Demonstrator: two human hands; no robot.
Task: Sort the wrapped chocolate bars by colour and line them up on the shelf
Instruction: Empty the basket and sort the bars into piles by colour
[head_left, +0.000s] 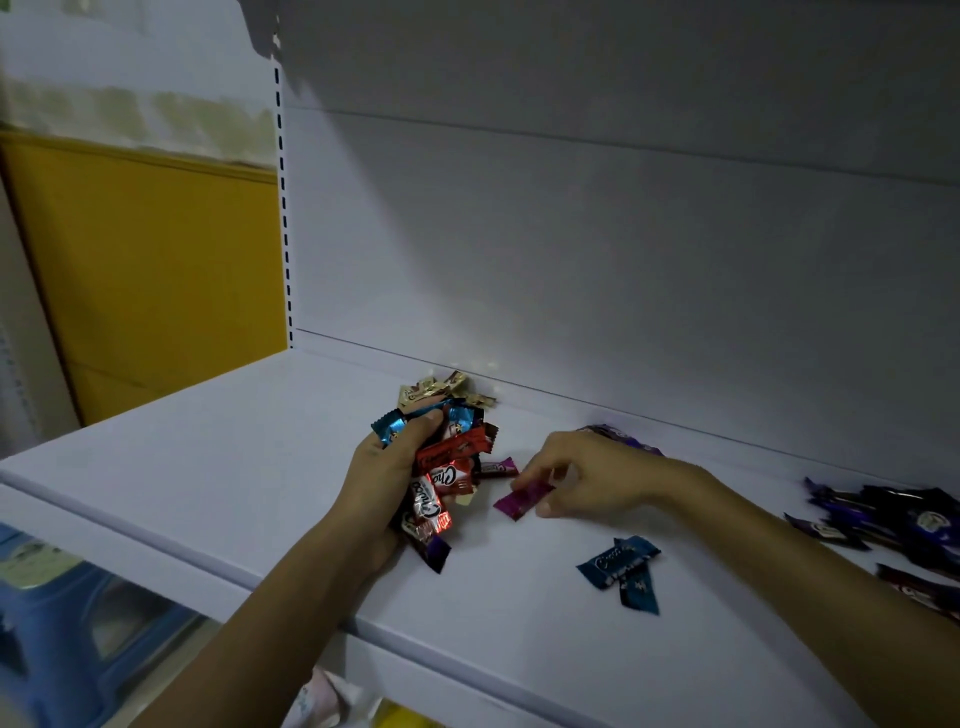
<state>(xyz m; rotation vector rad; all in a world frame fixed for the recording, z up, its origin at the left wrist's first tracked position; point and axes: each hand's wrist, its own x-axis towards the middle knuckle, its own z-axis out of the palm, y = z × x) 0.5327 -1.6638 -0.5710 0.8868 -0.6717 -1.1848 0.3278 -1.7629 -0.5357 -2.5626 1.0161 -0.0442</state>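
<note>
My left hand grips a mixed bunch of wrapped bars in red, light blue, gold and purple, resting on the white shelf. To its right, my right hand pinches a magenta bar that lies on the shelf. A second magenta bar lies just behind it. Two blue bars lie crossed near the front. A purple wrapper shows behind my right hand, partly hidden.
A heap of dark blue and purple bars lies at the shelf's right end, with a dark red bar in front. The shelf's back panel rises behind. A yellow board stands left. A blue crate sits below.
</note>
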